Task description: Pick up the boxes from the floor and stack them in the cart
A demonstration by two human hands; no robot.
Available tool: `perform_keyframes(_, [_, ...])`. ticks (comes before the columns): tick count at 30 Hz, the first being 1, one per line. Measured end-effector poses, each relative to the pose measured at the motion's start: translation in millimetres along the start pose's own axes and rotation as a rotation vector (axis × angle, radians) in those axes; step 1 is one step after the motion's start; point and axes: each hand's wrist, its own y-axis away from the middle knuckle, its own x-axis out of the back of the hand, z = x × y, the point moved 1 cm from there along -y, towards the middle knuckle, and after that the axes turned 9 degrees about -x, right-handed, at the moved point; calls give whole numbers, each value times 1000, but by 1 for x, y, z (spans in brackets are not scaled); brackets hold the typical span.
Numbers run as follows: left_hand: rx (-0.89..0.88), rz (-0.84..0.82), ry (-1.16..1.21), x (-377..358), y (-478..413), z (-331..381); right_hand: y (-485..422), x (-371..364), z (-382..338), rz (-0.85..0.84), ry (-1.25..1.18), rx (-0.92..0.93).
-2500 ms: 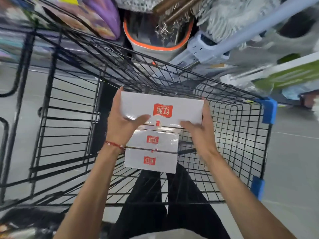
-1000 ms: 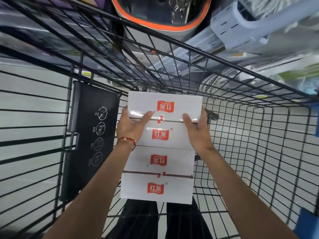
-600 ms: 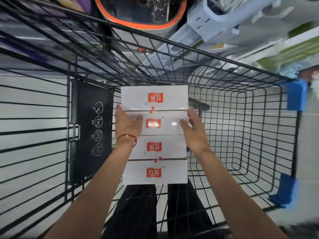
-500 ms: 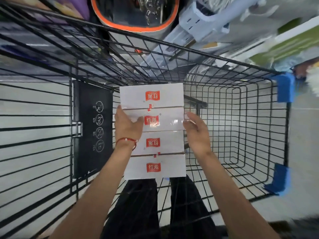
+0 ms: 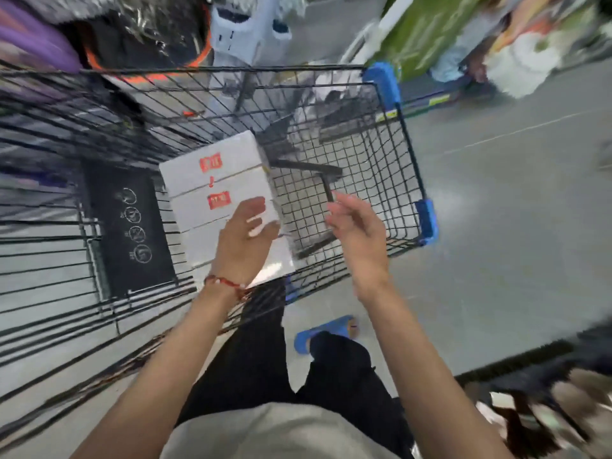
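Boxes [image 5: 215, 193]: white, red-labelled, stacked inside the cart [image 5: 412, 167], left of centre. Change: we have released them; left hand [image 5: 243, 246] and right hand [image 5: 357, 233] now drawn back, grip spread and empty. Judgement: this load is placed; another fetch may follow.

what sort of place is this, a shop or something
Probably a shop aisle: a wire shopping cart with blue corner guards, packaged goods crowded behind it, and a smooth grey floor.
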Motion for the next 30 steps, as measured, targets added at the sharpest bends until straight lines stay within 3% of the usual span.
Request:
perform_keyframes(8, [-269, -180, -103, -123, 88, 67, 78, 129, -5, 92, -229, 50])
perform_keyframes(17, [-395, -439, -163, -251, 155, 130, 138, 270, 0, 315, -326, 63])
perform_keyframes(30, [-516, -780, -222, -429, 123, 215, 112, 411, -49, 593, -557, 33])
